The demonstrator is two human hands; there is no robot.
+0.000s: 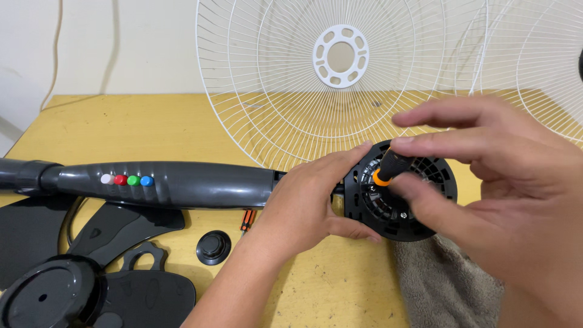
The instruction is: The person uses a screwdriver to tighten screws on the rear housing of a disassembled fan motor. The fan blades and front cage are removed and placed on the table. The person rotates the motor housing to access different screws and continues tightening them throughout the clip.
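Note:
A black round fan motor housing (425, 200) lies at the end of a dark grey fan neck (182, 184) with white, red, green and blue buttons (126, 180). My left hand (310, 206) grips the housing's left side. My right hand (486, 182) pinches a black and orange screwdriver (388, 170), its tip down inside the housing's face.
A white wire fan guard (340, 91) leans at the back, a second guard (534, 73) to its right. Black fan blades (121, 228), a round black cap (213, 246) and a black base piece (48, 297) lie front left. Another small screwdriver (246, 220) peeks out under the neck. A grey towel (443, 285) sits front right.

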